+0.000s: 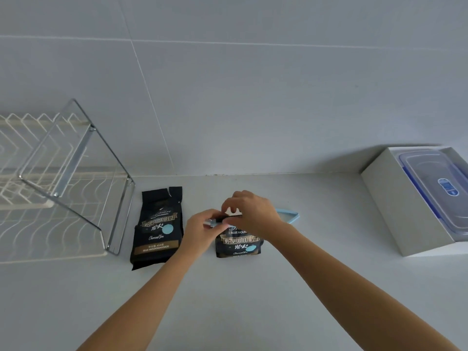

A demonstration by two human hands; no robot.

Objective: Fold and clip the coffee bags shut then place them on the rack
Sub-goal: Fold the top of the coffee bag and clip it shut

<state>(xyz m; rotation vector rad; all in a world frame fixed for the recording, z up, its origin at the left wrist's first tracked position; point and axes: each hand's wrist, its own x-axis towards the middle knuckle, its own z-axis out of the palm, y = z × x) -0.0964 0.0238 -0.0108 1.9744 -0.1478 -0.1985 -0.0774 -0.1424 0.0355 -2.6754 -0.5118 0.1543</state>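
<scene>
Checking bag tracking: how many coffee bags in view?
2. One coffee bag lies flat beside the rack; the other bag is at centre, top held by left hand and right hand. None visible on the rack.

The rack is standing at the frame's left on the counter, one coffee bag lying just right of it. A second coffee bag is sitting at centre, left hand and right hand gripping its top edge, a clip lying behind the right wrist. At far right a container is lying in a box.
</scene>
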